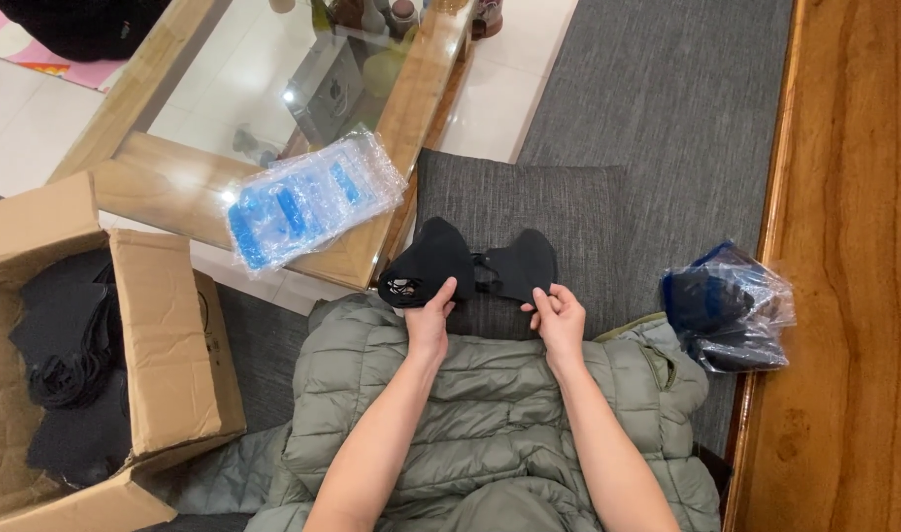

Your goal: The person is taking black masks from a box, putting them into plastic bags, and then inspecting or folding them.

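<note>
Both hands are on a black padded eye mask (pixel 470 266) that's spread across a grey cushion (pixel 568 212), just past a green puffer jacket (pixel 480 394). Left hand (pixel 431 320) pinches the lower edge of the left cup, thumb on top. Right hand (pixel 559 315) grips the bottom of the right cup with curled fingers. So the mask sits right above both hands, touching them. Cardboard box (pixel 165 335) off to the left.

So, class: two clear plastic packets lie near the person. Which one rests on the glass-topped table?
The bubble-wrap packet with blue pieces, lying on the table's wooden edge. The other, darker packet lies on the grey cushion.
</note>
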